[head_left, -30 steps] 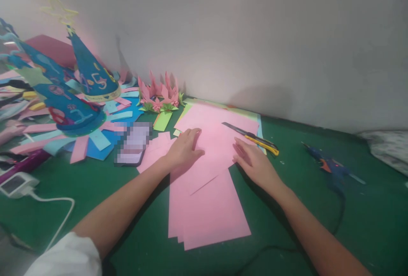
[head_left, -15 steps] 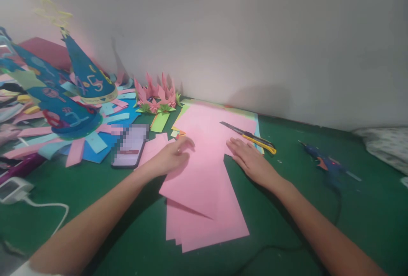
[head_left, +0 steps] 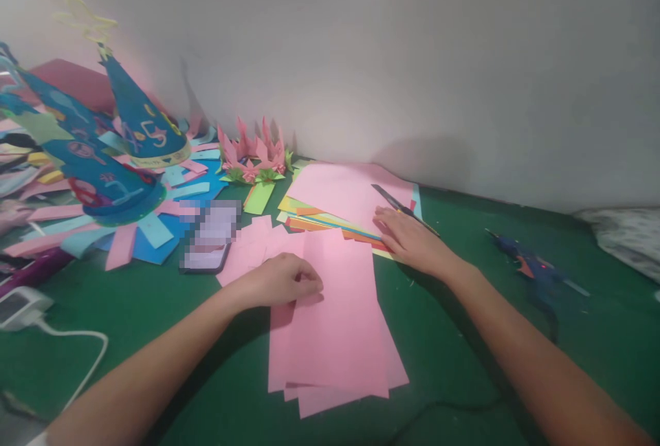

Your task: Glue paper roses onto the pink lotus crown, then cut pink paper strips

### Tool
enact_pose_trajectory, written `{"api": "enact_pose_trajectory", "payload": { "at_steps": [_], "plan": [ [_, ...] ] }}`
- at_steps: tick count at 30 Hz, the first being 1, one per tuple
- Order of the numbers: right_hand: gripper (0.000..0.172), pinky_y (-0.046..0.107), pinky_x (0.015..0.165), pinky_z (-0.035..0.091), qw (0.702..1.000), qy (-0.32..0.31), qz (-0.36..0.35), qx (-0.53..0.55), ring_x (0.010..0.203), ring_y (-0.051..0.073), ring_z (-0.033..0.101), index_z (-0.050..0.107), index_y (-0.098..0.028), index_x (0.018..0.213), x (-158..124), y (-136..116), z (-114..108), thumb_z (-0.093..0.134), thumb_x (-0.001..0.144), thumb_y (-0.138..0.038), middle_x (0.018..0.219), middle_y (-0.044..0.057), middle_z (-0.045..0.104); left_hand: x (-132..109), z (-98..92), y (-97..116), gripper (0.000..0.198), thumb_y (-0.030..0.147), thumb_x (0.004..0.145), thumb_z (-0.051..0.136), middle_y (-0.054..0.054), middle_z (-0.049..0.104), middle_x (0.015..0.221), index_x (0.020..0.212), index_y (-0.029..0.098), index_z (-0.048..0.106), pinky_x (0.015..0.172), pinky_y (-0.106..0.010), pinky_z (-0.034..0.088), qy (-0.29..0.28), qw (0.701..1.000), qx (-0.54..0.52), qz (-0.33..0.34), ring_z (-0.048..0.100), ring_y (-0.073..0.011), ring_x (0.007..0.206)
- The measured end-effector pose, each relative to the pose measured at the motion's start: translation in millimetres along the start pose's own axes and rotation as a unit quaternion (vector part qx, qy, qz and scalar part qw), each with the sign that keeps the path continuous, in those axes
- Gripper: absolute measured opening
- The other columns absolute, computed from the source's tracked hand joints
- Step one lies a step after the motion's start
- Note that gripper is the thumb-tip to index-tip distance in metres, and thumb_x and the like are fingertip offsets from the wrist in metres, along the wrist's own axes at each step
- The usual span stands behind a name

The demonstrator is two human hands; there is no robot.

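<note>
In the head view my left hand (head_left: pixel 289 280) is closed, its fingertips pinched on the left part of a pink paper sheet (head_left: pixel 345 322). This sheet lies over other pink sheets (head_left: pixel 317 405) fanned out beneath it. My right hand (head_left: pixel 410 236) rests flat with fingers stretched on the right side of a stack of coloured paper (head_left: pixel 330 220), whose top is a large pink sheet (head_left: pixel 340 188). Just beyond those fingers a box cutter (head_left: pixel 392 200) lies on the stack; the hand hides part of its handle.
Left of the sheets lie a phone (head_left: pixel 210 236) and pink paper pieces (head_left: pixel 252 240). A pink paper crown (head_left: pixel 255 154) stands behind, with blue cone hats (head_left: pixel 137 119) further left. A glue gun (head_left: pixel 531 260) with a cord lies right on the green table (head_left: pixel 464 363).
My left hand has drawn the pink sheet toward me, off the stack and over the lower sheets. The stack's coloured edges now show. The box cutter has shifted slightly, and my right hand covers its handle.
</note>
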State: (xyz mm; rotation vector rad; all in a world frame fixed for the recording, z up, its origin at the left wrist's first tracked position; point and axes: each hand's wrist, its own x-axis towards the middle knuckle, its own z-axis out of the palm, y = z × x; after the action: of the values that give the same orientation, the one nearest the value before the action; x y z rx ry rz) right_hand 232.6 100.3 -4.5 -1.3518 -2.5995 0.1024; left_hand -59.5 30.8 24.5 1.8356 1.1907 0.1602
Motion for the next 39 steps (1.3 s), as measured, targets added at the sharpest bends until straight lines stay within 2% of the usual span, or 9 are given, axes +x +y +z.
{"api": "enact_pose_trajectory", "payload": {
  "at_steps": [4, 7, 11, 13, 18, 29, 32, 35, 39],
  "plan": [
    [0.038, 0.043, 0.095, 0.044, 0.992, 0.061, 0.064, 0.09, 0.114, 0.026, 0.054, 0.049, -0.017, 0.123, -16, -33, 1, 0.041, 0.091, -0.035, 0.122, 0.012, 0.059, -7, -3.8, 3, 0.035, 0.042, 0.077, 0.055, -0.001, 0.07, 0.078, 0.102, 0.021, 0.068, 0.062, -0.022, 0.04, -0.004, 0.999, 0.044, -0.016, 0.062, -0.0172, 0.07],
    [0.035, 0.04, 0.089, 0.047, 0.985, 0.029, 0.093, 0.144, 0.106, 0.024, 0.058, 0.048, -0.019, 0.122, -29, -54, 4, 0.045, 0.089, -0.031, 0.113, 0.009, 0.063, -10, -10.4, 6, 0.042, 0.048, 0.078, 0.055, 0.0, 0.064, 0.063, 0.11, 0.023, 0.064, 0.062, -0.024, 0.039, 0.002, 0.996, 0.094, -0.003, 0.06, -0.0183, 0.066],
    [0.042, 0.043, 0.093, 0.045, 0.985, 0.013, 0.086, 0.149, 0.112, 0.026, 0.055, 0.044, -0.02, 0.129, -37, -74, 6, 0.047, 0.088, -0.031, 0.123, 0.01, 0.059, 0, -16.7, -1, 0.035, 0.048, 0.084, 0.049, -0.002, 0.063, 0.07, 0.102, 0.024, 0.065, 0.066, -0.027, 0.04, 0.186, 0.958, 0.217, -0.023, 0.059, -0.0197, 0.071],
    [0.05, 0.044, 0.098, 0.042, 0.986, -0.001, 0.067, 0.153, 0.12, 0.026, 0.049, 0.038, -0.019, 0.135, -37, -82, 8, 0.047, 0.087, -0.03, 0.133, 0.011, 0.052, 9, -14.7, -11, 0.047, 0.048, 0.076, 0.061, -0.009, 0.063, 0.095, 0.114, 0.019, 0.057, 0.078, -0.034, 0.042, 0.241, 0.93, 0.276, 0.039, 0.057, -0.0252, 0.091],
    [0.059, 0.044, 0.106, 0.035, 0.98, -0.032, 0.028, 0.195, 0.132, 0.023, 0.036, 0.024, -0.021, 0.144, -37, -91, 11, 0.044, 0.088, -0.027, 0.146, 0.01, 0.035, 26, -0.9, -29, 0.076, 0.05, 0.063, 0.073, -0.014, 0.05, 0.122, 0.125, 0.016, 0.045, 0.093, -0.042, 0.039, 0.227, 0.928, 0.286, 0.076, 0.047, -0.0305, 0.11],
    [0.055, 0.049, 0.104, 0.034, 0.971, 0.039, 0.065, 0.225, 0.128, 0.026, 0.041, 0.028, -0.026, 0.142, -39, -82, 16, 0.044, 0.089, -0.029, 0.14, 0.009, 0.044, 44, -13.1, -20, 0.063, 0.047, 0.054, 0.077, -0.01, 0.054, 0.108, 0.105, 0.016, 0.055, 0.089, -0.041, 0.037, 0.147, 0.952, 0.266, 0.049, 0.047, -0.0305, 0.105],
    [0.063, 0.047, 0.097, 0.04, 0.937, 0.053, 0.118, 0.324, 0.116, 0.025, 0.052, 0.025, -0.025, 0.141, -36, -80, 20, 0.052, 0.085, -0.032, 0.127, 0.01, 0.056, 42, -13.1, -14, 0.048, 0.037, 0.06, 0.073, -0.004, 0.059, 0.1, 0.101, 0.02, 0.055, 0.079, -0.033, 0.04, 0.136, 0.968, 0.199, 0.072, 0.054, -0.0242, 0.094],
    [0.069, 0.039, 0.081, 0.05, 0.87, 0.062, 0.171, 0.458, 0.088, 0.02, 0.064, 0.028, -0.021, 0.137, -30, -80, 22, 0.06, 0.078, -0.033, 0.1, 0.006, 0.068, 41, -8.9, -6, 0.044, 0.028, 0.067, 0.065, 0.002, 0.059, 0.092, 0.108, 0.024, 0.05, 0.065, -0.026, 0.04, 0.141, 0.982, 0.093, 0.082, 0.056, -0.0159, 0.075],
    [0.043, 0.036, 0.072, 0.052, 0.814, 0.058, 0.2, 0.542, 0.081, 0.021, 0.064, 0.053, -0.018, 0.112, -25, -81, 19, 0.062, 0.075, -0.037, 0.094, 0.005, 0.069, 49, -4.3, 5, 0.054, 0.029, 0.07, 0.066, 0.004, 0.052, 0.078, 0.12, 0.026, 0.044, 0.062, -0.024, 0.039, 0.173, 0.976, 0.018, 0.131, 0.052, -0.0133, 0.069]
  ]
}}
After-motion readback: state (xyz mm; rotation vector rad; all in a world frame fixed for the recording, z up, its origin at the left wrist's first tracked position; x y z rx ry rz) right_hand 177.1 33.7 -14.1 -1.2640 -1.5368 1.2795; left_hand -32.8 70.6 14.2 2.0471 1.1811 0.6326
